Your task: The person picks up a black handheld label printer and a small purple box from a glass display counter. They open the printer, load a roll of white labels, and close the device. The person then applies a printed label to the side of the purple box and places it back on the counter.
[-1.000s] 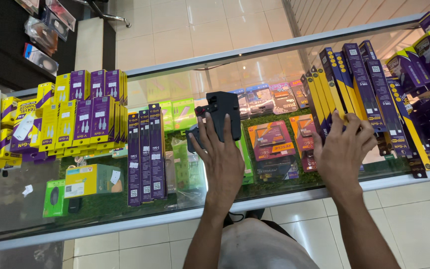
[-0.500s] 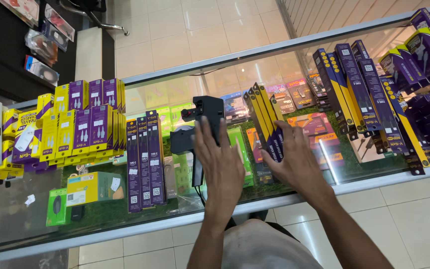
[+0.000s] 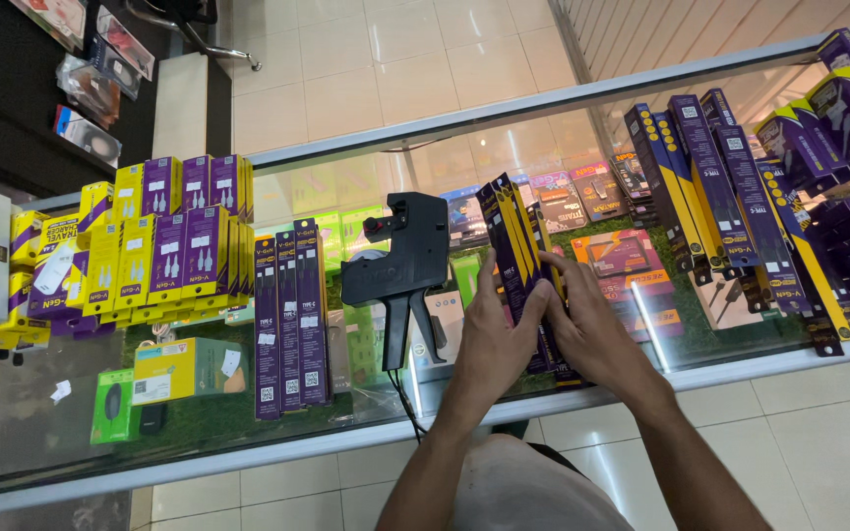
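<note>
Both hands, left hand (image 3: 497,339) and right hand (image 3: 587,329), close their fingers around a stack of slim purple-and-yellow boxes (image 3: 516,251) on the glass bench (image 3: 199,423), beside a black price-label gun (image 3: 403,265).

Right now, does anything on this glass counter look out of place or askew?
A small white scrap lies loose on the counter at far left. The stack of slim boxes between the left hand and right hand leans, fanned unevenly.
</note>
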